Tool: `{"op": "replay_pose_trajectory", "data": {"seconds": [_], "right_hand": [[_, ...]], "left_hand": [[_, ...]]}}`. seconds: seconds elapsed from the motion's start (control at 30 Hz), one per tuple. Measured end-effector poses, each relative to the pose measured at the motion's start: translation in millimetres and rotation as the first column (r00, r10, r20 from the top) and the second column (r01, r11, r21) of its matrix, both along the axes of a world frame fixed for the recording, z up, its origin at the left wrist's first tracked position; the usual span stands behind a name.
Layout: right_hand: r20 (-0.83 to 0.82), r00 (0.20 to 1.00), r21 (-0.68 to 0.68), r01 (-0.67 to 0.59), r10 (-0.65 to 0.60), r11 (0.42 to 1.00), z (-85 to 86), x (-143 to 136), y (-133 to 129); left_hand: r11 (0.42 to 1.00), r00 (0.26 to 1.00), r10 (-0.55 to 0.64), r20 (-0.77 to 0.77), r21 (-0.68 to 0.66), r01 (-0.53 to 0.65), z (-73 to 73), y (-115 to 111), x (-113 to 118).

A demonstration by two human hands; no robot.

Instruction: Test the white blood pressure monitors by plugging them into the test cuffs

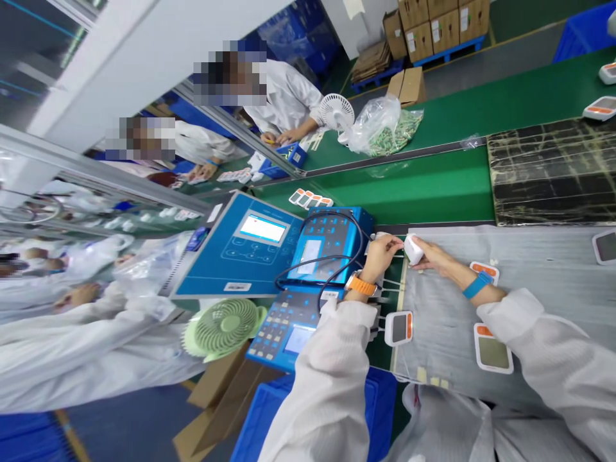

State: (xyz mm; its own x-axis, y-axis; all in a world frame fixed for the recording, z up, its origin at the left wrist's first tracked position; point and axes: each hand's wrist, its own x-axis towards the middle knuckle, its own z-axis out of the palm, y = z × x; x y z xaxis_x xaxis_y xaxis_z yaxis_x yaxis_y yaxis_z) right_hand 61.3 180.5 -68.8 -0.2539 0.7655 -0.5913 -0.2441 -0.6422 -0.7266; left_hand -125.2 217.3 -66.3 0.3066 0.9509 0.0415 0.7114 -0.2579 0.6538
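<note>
My right hand (430,255), with a blue wrist band, is closed around a small white device (412,249) held above the edge of the grey mat. My left hand (382,255), wearing an orange-strapped watch, has its fingers pinched together at the left side of that device. Whatever is between those fingertips is too small to make out. Below the hands lies a white-and-orange device with a grey screen (399,329), a thin white lead at its left side. A similar device (493,353) rests nearer me, and another (485,272) is partly under my right forearm.
Blue test instruments (321,247) with black cables stand left of my hands, beside a larger blue unit (238,247). A green fan (224,327) is farther left. Across the green bench (433,186) are a bag of small green parts (392,131), a white fan (337,112) and co-workers.
</note>
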Motion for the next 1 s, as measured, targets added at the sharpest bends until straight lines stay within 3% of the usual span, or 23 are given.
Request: {"op": "replay_pose_trajectory", "data": {"seconds": [0.3, 0.5, 0.6, 0.73, 0.87, 1.0], "right_hand": [[-0.05, 0.998, 0.033, 0.029, -0.027, 0.999, -10.0, -3.9, -3.6], [0.049, 0.998, 0.092, 0.037, -0.042, 0.995, -13.5, -13.0, -4.1], [0.028, 0.999, 0.094, 0.031, -0.034, 0.995, -14.1, -13.6, -4.1], [0.033, 0.998, 0.068, 0.045, -0.048, 0.997, -13.7, -12.1, -4.0], [0.064, 0.997, 0.084, 0.037, -0.043, 0.996, -12.9, -12.0, -5.0], [0.05, 0.997, 0.097, 0.053, -0.058, 0.994, -11.0, -13.9, -8.8]], "left_hand": [[0.996, 0.989, 0.009, 0.15, -0.084, 0.004, 6.3, -3.6, -0.3], [0.989, 0.987, 0.051, 0.154, -0.146, -0.028, 7.2, -1.0, -1.0], [0.995, 0.986, 0.056, 0.158, -0.089, -0.042, 11.9, -3.7, -0.3], [0.996, 0.999, -0.039, 0.034, 0.081, 0.036, 24.7, -13.3, -3.8], [0.974, 0.98, -0.197, -0.028, -0.123, 0.192, 30.4, -21.8, -9.3], [0.977, 0.98, -0.194, -0.047, -0.103, 0.188, 27.0, -22.2, -10.1]]}}
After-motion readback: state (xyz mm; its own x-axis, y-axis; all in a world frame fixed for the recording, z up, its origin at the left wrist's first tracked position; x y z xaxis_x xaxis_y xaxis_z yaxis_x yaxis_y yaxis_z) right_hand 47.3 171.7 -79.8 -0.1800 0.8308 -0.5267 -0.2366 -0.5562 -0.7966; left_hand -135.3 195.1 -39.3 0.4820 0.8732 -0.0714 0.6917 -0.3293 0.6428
